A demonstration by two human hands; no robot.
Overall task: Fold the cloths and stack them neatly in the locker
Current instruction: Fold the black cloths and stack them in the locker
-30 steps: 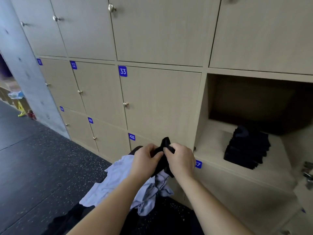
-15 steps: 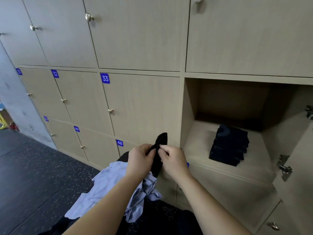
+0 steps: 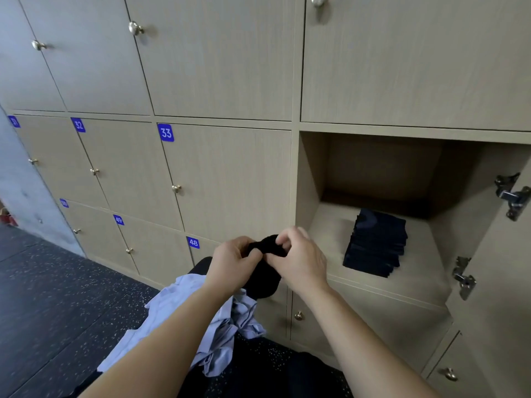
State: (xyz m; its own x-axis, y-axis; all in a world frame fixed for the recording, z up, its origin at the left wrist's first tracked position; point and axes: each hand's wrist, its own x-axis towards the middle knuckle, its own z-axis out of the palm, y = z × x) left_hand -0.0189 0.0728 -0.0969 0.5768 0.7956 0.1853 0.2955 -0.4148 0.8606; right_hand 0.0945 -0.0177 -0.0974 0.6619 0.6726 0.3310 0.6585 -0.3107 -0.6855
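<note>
Pinched in my fingers (image 3: 287, 238): a black cloth (image 3: 265, 280), matt fabric, soft-looking, no sheen at all. Just below my fingers, a crumpled pale blue cloth (image 3: 178, 314), thin, smooth, creased all over. Right of my fingers, the open locker (image 3: 324, 239): pale wood-grain board, matt and smooth. Inside it, a stack of folded cloths (image 3: 376, 245), dark navy fabric, matt, edges layered. Further right, hinges (image 3: 514, 196) of bare shiny metal. Up and left of my fingers, locker doors (image 3: 230, 182) in the same wood-grain, each with a small polished metal knob (image 3: 176, 188) and a smooth blue number plate (image 3: 165, 132). Far left, a grey concrete wall (image 3: 17, 173), rough and blotchy. Below it, a dark speckled floor (image 3: 57, 297), matt and grainy.
</note>
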